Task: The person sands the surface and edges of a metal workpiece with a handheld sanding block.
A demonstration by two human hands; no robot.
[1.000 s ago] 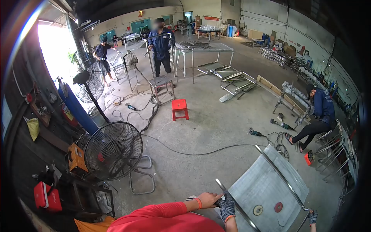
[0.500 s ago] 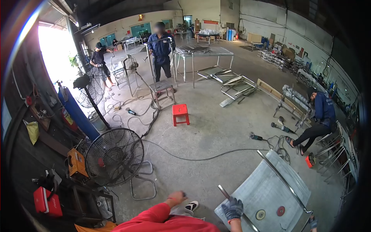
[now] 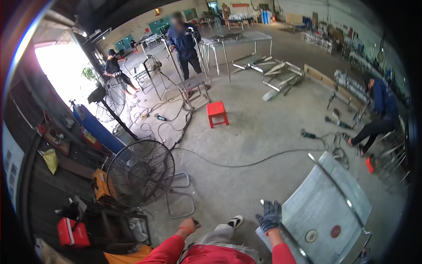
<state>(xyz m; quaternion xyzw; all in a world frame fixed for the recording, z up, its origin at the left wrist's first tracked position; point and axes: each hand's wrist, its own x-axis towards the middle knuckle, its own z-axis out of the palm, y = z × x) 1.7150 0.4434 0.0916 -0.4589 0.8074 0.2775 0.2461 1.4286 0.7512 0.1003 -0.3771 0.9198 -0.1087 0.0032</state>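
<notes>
My left hand [image 3: 188, 226], bare, is closed in front of my red sleeve. A small dark thing shows at its fingertips, too small to name. My right hand [image 3: 269, 216] wears a grey glove, with its fingers stretched out and apart. It lies over the near metal tube [image 3: 295, 242], whose tip shows just above the fingers. Beside it is a wrapped panel [image 3: 303, 207] with a second bent shiny tube [image 3: 336, 187] along its far side. A pale disc [image 3: 311, 236] and a red disc [image 3: 336, 231] rest on the panel.
A black floor fan [image 3: 140, 174] stands to the left, near a red box [image 3: 73, 232]. Ahead is a red stool [image 3: 217, 114]. A cable [image 3: 246, 166] crosses the floor toward grinders [image 3: 310, 134]. Co-workers stand ahead and sit at right. A dark, blurred shape [image 3: 364, 254] is at the panel's lower right corner.
My view has shifted, so the surroundings sit higher and the fan farther right. My right hand's fingers have gone from curled round the near tube to stretched out. My left hand has drawn back.
</notes>
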